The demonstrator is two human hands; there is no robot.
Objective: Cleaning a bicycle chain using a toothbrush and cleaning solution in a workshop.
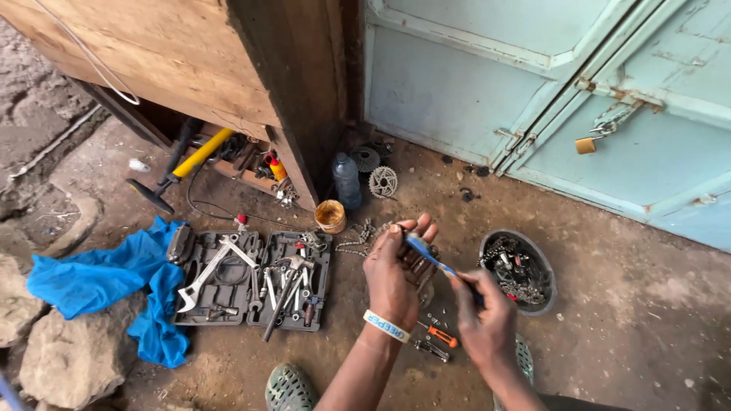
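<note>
My left hand [392, 274] is raised palm up over the dirt floor, fingers half curled around something small and dark that I cannot make out. A white wristband sits on that wrist. My right hand [481, 316] grips the handle of a blue toothbrush [423, 250], whose head rests against the fingers of my left hand. Under the hands, on the ground, lie a small orange-handled screwdriver [442, 336] and a loose bicycle chain [358, 237].
An open black tool case [251, 280] with wrenches lies to the left, next to a blue cloth [106, 281]. A round black bowl [537, 262] of metal parts stands right. A small yellow tub [330, 216], plastic bottle [346, 180], sprockets [382, 181], pale blue padlocked doors [533, 91] behind.
</note>
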